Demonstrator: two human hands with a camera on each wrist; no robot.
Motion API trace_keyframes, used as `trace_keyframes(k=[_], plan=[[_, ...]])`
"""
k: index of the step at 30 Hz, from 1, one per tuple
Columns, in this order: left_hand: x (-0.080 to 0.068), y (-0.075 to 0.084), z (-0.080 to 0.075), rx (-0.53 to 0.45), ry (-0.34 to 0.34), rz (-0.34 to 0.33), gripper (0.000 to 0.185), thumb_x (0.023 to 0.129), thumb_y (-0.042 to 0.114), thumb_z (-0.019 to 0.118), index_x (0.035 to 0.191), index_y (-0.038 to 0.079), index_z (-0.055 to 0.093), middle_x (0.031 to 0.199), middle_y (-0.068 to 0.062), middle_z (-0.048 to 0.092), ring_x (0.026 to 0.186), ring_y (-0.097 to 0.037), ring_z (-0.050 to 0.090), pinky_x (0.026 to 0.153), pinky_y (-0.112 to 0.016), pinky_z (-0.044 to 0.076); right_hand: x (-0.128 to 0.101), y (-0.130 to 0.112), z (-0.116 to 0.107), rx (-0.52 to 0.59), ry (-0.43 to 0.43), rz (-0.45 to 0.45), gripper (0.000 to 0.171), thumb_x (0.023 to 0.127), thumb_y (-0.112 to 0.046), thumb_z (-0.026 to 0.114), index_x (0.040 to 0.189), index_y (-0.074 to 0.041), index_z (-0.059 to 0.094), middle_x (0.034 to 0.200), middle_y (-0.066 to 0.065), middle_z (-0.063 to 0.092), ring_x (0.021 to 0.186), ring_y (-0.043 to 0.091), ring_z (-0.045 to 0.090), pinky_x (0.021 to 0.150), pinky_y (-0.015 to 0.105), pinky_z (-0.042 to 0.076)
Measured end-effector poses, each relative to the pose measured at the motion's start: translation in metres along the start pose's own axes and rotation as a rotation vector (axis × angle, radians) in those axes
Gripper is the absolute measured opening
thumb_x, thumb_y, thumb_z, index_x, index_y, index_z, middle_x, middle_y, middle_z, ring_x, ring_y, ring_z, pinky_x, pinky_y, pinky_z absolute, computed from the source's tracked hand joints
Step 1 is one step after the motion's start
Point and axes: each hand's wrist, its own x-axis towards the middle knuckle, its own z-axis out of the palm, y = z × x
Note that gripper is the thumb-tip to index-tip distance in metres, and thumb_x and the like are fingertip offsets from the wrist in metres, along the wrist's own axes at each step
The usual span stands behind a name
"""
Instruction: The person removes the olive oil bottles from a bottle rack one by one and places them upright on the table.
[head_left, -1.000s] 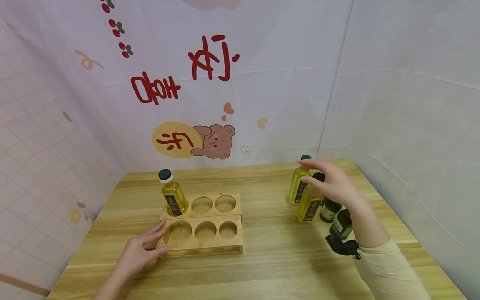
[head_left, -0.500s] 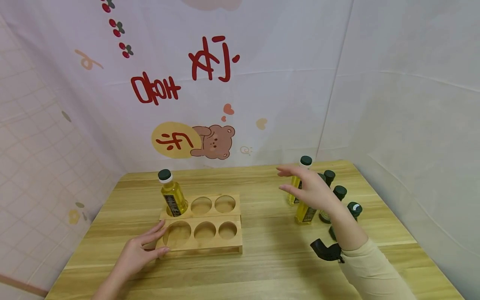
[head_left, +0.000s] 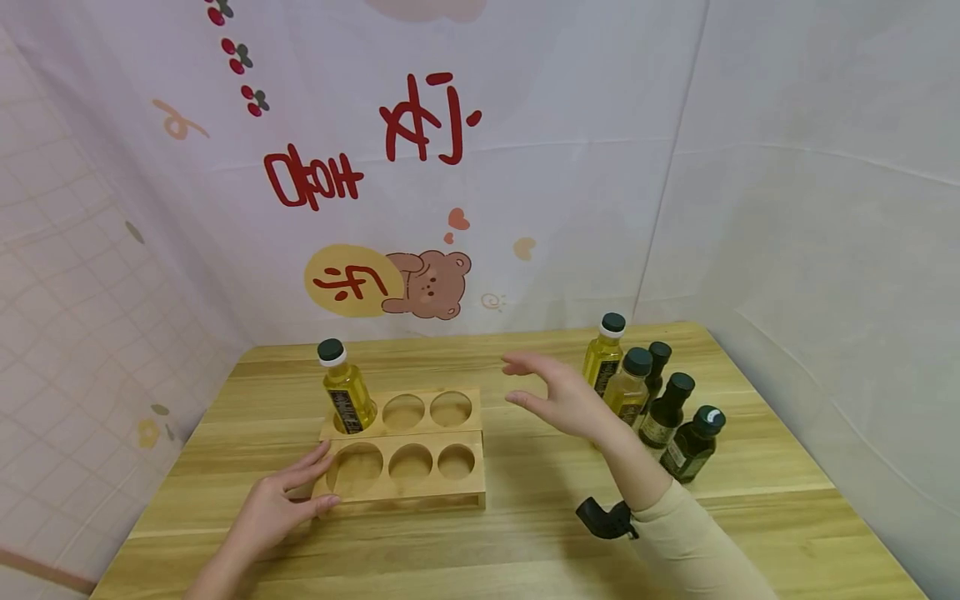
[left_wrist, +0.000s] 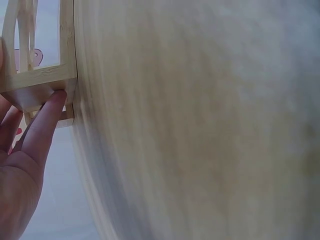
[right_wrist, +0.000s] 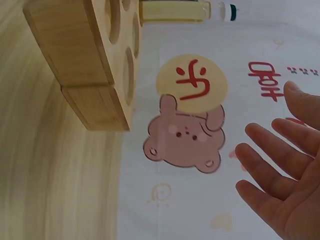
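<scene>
A two-tier wooden rack [head_left: 408, 483] with round holes sits on the table [head_left: 525, 533]. One yellow oil bottle [head_left: 347, 392] with a dark cap stands in its back-left hole. My left hand [head_left: 281, 500] rests with straight fingers [left_wrist: 47, 120] against the rack's front-left corner [left_wrist: 42, 87]. My right hand [head_left: 558, 400] hovers open and holds nothing, between the rack and a cluster of bottles. Two yellow bottles [head_left: 626, 383] and three dark green bottles [head_left: 663, 412] stand there. The right wrist view shows the rack [right_wrist: 95, 70], the racked bottle [right_wrist: 175, 10] and my spread fingers [right_wrist: 277, 160].
A printed backdrop with a bear [head_left: 427, 283] hangs behind the table, and a plain white sheet [head_left: 825, 250] closes the right side. A black wrist mount [head_left: 603, 518] sits on my right forearm. Bare tabletop lies between the rack and the bottles.
My right hand has moved left, away from the bottle cluster toward the rack, still holding nothing. The bottles it covered now show. My left hand stays at the rack's corner.
</scene>
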Motion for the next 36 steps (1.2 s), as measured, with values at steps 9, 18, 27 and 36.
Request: trace_keyframes(k=[9, 18, 27, 36], plan=[[0.0, -0.003, 0.002, -0.011, 0.007, 0.008, 0.065, 0.074, 0.041, 0.086, 0.128, 0.009, 0.068, 0.145, 0.002, 0.053, 0.126, -0.029, 0.05, 0.09, -0.002, 0.029, 0.012, -0.007, 0.042, 0.011, -0.029, -0.035, 0.055, 0.092, -0.018, 0.074, 0.14, -0.003, 0.054, 0.129, 0.011, 0.064, 0.119, 0.029, 0.059, 0.101, 0.047, 0.044], [0.0, -0.002, 0.001, -0.017, 0.015, 0.01, 0.064, 0.074, 0.04, 0.086, 0.127, 0.009, 0.068, 0.144, 0.002, 0.053, 0.126, -0.025, 0.049, 0.091, -0.002, 0.028, 0.029, -0.016, 0.08, 0.019, -0.054, -0.078, 0.059, 0.091, -0.02, 0.074, 0.141, 0.001, 0.051, 0.134, 0.014, 0.061, 0.125, 0.03, 0.055, 0.105, 0.042, 0.042], [0.0, 0.0, 0.0, -0.001, 0.018, 0.015, 0.064, 0.074, 0.039, 0.086, 0.127, 0.01, 0.069, 0.144, 0.0, 0.053, 0.126, -0.03, 0.051, 0.093, -0.008, 0.034, 0.057, -0.031, 0.107, 0.031, -0.087, -0.074, 0.066, 0.091, -0.026, 0.074, 0.146, -0.003, 0.047, 0.137, 0.011, 0.059, 0.127, 0.025, 0.054, 0.107, 0.036, 0.039], [-0.001, 0.004, -0.003, -0.035, 0.009, 0.006, 0.062, 0.074, 0.037, 0.086, 0.128, 0.01, 0.068, 0.144, 0.001, 0.053, 0.125, -0.03, 0.052, 0.091, -0.006, 0.032, 0.089, -0.047, 0.125, 0.055, -0.099, 0.008, 0.071, 0.091, -0.037, 0.074, 0.15, -0.014, 0.044, 0.138, 0.003, 0.06, 0.126, 0.014, 0.054, 0.105, 0.033, 0.041]])
